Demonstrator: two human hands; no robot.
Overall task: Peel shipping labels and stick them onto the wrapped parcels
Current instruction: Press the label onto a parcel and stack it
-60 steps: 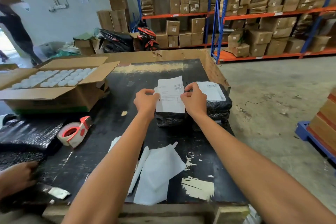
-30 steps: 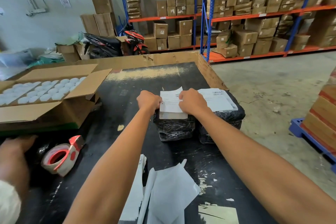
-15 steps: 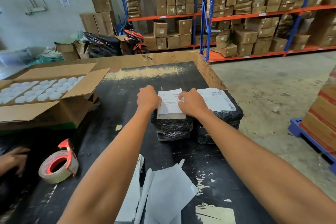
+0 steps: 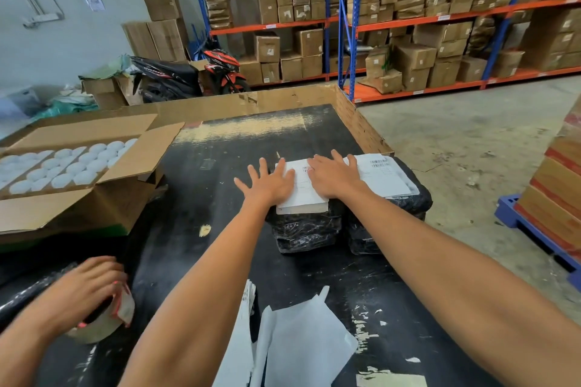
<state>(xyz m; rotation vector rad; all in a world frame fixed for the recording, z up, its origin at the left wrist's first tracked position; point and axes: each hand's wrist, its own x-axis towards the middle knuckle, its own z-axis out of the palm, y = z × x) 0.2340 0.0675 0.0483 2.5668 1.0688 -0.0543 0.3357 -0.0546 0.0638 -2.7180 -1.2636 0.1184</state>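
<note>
Hands lie flat and open: our left hand (image 4: 267, 185) and right hand (image 4: 333, 177) press the shipping label (image 4: 301, 188) onto the left parcel (image 4: 306, 229) (black wrap), touching the labelled parcel (image 4: 405, 201) beside it on the table (image 4: 220, 166)

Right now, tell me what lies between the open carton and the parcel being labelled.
Head view: only bare black tabletop between the open carton and the parcel; the left hand overhangs its edge.
</note>
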